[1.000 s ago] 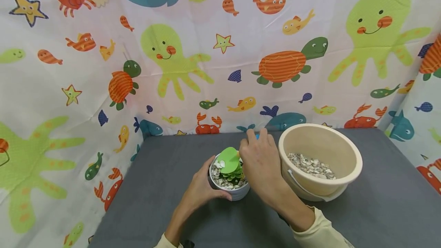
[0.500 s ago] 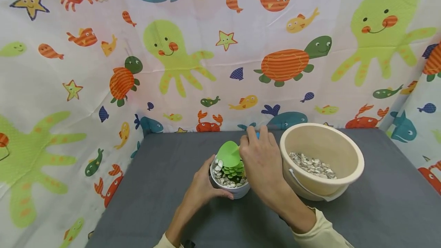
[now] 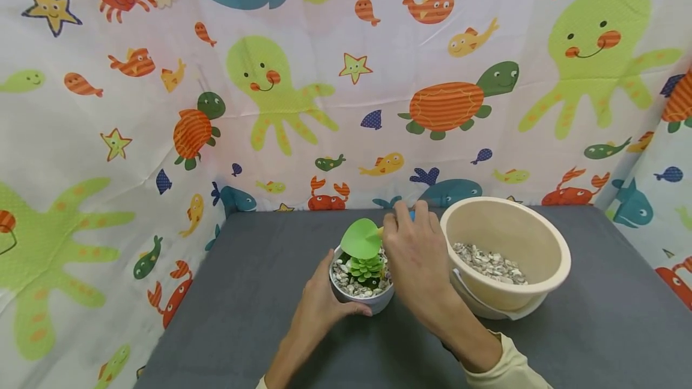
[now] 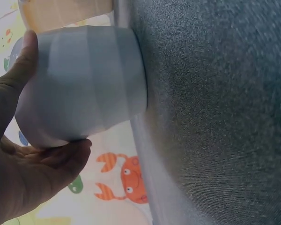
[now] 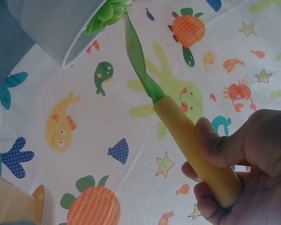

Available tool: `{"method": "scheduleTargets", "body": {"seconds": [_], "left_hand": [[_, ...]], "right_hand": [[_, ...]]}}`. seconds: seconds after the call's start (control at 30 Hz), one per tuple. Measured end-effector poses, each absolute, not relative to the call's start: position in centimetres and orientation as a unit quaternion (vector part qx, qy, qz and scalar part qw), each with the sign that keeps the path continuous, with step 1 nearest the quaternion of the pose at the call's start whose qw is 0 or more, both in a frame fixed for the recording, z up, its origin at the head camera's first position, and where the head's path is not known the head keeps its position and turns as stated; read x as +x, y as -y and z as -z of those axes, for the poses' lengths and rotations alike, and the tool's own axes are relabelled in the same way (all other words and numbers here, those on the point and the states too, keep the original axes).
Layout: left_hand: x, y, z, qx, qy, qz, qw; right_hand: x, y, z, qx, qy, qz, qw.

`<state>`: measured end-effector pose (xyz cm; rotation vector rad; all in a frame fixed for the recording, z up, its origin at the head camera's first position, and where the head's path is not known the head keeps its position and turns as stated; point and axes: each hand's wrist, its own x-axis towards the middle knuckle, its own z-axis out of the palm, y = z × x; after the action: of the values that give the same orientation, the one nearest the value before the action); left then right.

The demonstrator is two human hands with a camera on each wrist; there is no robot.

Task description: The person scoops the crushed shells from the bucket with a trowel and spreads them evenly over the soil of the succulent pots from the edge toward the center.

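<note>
A white ribbed flower pot (image 3: 373,304) stands on the grey surface, holding a green succulent (image 3: 366,267) with small pale pebbles (image 3: 346,284) around it. My left hand (image 3: 319,302) grips the pot from its left side, thumb at the front; the left wrist view shows the thumb and fingers on opposite sides of the pot wall (image 4: 84,79). In my right hand (image 3: 413,257) is a small trowel with a green blade (image 3: 361,239) and a yellow handle (image 5: 196,150). Its blade hovers over the far side of the pot, just above the succulent. The right wrist view shows the blade edge-on.
A cream bucket (image 3: 557,269) with its handle hanging down stands right of the pot, close to my right hand. Pebbles (image 3: 489,263) cover its bottom. Behind the grey surface (image 3: 259,275) hangs a cloth (image 3: 303,185) printed with sea animals.
The trowel's blade has risen a little and uncovers more of the succulent. My right hand has shifted slightly right. My left hand keeps its grip on the flower pot.
</note>
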<state>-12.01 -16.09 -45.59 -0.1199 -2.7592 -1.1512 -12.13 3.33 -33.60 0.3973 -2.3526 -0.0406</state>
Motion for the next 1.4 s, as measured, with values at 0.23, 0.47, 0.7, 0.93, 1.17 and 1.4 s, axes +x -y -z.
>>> {"method": "scheduleTargets", "body": {"seconds": [0.23,0.47,0.7,0.93,1.17,1.4], "left_hand": [[-11.6,15.9,45.5,-0.043,0.929,0.346,0.126],[-10.6,15.5,45.4,-0.078,0.953,0.193,0.22],[-10.2,15.7,44.7,-0.118,0.932,0.051,0.338],[-10.8,13.5,42.6,-0.162,0.925,0.043,0.342],[-11.6,7.5,41.0,-0.259,0.905,0.199,0.272],[-12.9,1.4,40.8,-0.287,0.908,0.254,0.171]], "right_hand": [[-12.5,-5.0,33.0,0.152,0.916,-0.047,0.369],[-11.6,-9.9,32.0,0.109,0.913,-0.124,0.373],[-9.5,-17.7,31.2,0.035,0.904,-0.125,0.406],[-9.2,-22.7,32.6,-0.026,0.922,-0.092,0.376],[-11.3,-23.8,34.6,0.01,0.958,-0.021,0.284],[-13.4,-22.2,36.3,0.024,0.976,0.047,0.212]]}}
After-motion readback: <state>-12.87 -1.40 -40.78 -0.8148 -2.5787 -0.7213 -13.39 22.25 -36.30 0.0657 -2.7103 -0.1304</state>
